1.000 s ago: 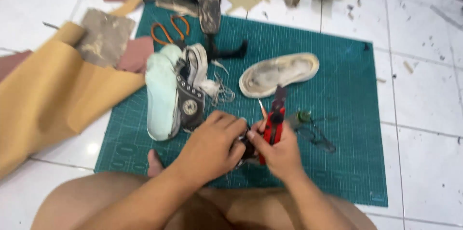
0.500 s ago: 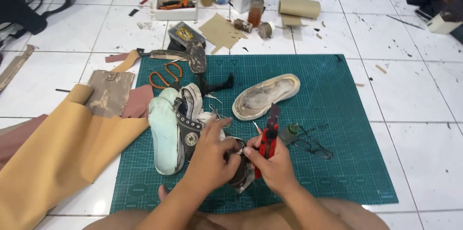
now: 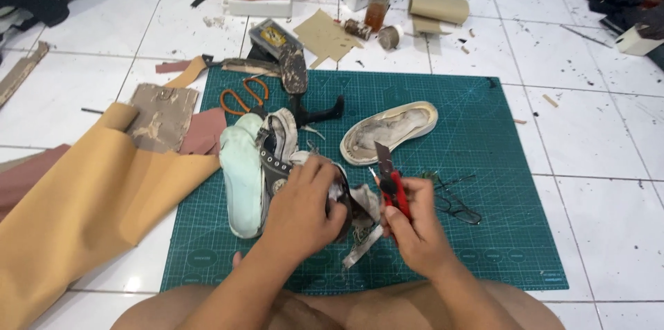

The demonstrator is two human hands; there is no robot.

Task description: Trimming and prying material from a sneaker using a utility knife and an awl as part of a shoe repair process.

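While the left hand (image 3: 301, 209) presses down on the torn dark shoe upper (image 3: 349, 202) at the near middle of the green cutting mat (image 3: 498, 233), the right hand (image 3: 415, 230) grips a red utility knife (image 3: 391, 181), blade pointing away. Just beyond lie a pale green sole (image 3: 242, 171) and a detached white sole (image 3: 391, 129). Farther off, orange scissors (image 3: 242, 95) rest near the mat's far edge.

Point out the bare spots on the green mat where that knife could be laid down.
Freest is the cutting mat's right part, between the detached sole and the mat's right edge, plus the near-right corner beyond the thread scraps. A smaller patch lies at the near-left corner. Crowded: the middle, around the left hand, sneaker, right hand and knife.
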